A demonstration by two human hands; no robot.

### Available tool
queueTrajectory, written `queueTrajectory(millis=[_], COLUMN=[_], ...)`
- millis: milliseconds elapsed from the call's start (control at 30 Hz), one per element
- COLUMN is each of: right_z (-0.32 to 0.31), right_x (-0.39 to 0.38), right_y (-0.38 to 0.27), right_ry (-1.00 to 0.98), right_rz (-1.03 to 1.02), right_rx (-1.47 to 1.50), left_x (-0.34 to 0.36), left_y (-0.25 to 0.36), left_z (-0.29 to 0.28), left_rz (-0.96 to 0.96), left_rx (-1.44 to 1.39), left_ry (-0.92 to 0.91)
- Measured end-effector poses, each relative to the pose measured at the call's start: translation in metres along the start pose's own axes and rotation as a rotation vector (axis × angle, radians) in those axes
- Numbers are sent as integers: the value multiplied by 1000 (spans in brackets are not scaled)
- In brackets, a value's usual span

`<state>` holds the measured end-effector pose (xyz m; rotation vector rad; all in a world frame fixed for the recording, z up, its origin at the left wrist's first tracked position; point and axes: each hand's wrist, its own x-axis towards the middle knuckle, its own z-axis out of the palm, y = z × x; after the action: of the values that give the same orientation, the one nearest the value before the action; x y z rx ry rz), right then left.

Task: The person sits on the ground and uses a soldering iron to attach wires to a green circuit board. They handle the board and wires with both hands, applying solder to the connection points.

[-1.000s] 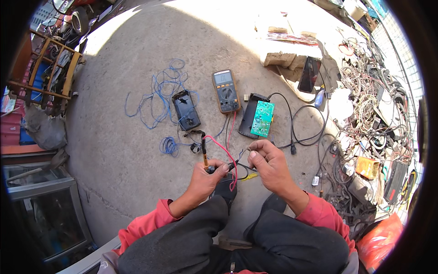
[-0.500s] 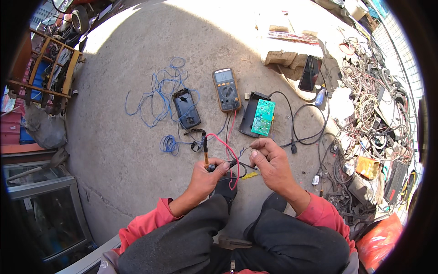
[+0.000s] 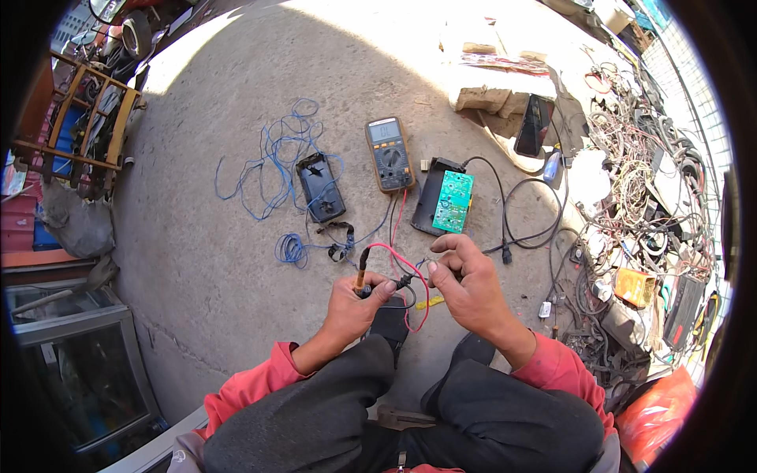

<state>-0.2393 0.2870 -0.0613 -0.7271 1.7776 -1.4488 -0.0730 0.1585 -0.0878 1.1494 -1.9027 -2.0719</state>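
Observation:
My left hand [image 3: 353, 307] is closed round a brown test probe [image 3: 360, 279] with black tape at its top. A red lead [image 3: 404, 262] loops from it. The same hand pinches a black cable [image 3: 404, 281] by its ribbed sleeve. My right hand [image 3: 471, 290] has thumb and forefinger closed at the thin bare wire ends [image 3: 423, 263] beyond that sleeve; the fingertips partly hide them. Ahead lies a multimeter [image 3: 389, 158] with its leads plugged in. To its right, a green circuit board [image 3: 453, 201] rests on a black casing [image 3: 426, 199].
Left of the meter lie an open black case half [image 3: 321, 188] and tangled blue wire [image 3: 272, 162]. A black power cord [image 3: 506, 254] curls at the right. A phone [image 3: 535, 126] leans against blocks [image 3: 482, 98]. Heaped scrap cables [image 3: 646, 181] line the right; a glass-fronted cabinet [image 3: 83, 370] stands left.
The probe in my left hand has tipped to the right, and its red loop has shifted right. My right fingers have moved slightly left, with the forefinger raised a little.

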Motion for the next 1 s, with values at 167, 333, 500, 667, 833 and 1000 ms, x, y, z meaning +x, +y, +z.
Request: queueTrajectory(millis=[167,333,500,667,833,1000], right_z=[0,2,2,2,2,3], right_x=[0,-1,-1,-1,0,-1], right_y=[-1,-1,-1,1,1,0], right_ry=[0,1,1,2,-8,-5], right_rz=[-10,-16,-15,-20,-12,-11], right_rx=[1,14,20,22,14,19], left_x=[0,0,0,0,0,0], left_y=[4,2,0,3,0,0], left_z=[0,0,0,0,-1,-1], left_rz=[3,-6,3,13,3,17], left_rx=[17,8,4,22,15,15], left_ry=[-8,-4,2,-3,-3,-4])
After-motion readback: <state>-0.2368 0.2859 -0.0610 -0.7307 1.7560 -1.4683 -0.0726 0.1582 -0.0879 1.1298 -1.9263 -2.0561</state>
